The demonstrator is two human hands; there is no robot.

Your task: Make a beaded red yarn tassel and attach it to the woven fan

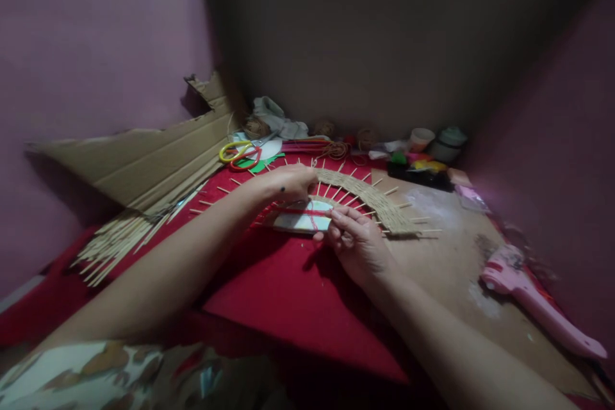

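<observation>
A half-round woven piece (369,195) of tan cord on thin sticks fans out over the work surface, with a pale base (293,222) at its near middle. My left hand (295,180) is closed over the sticks on its left side; what its fingers pinch is hidden. Low at the right end of the base, my right hand (358,237) is closed, thumb and forefinger pinching red yarn (314,212). One strand stretches left across the base, and a loose loop dangles below my left hand.
Bundled sticks (113,246) lie left, below a cardboard sheet (144,154). Scissors (243,155) and cord balls (257,127) are at the back. A cup (421,139) stands back right. A pink glue gun (538,298) rests on a brown board (446,269) beside red cloth (288,288).
</observation>
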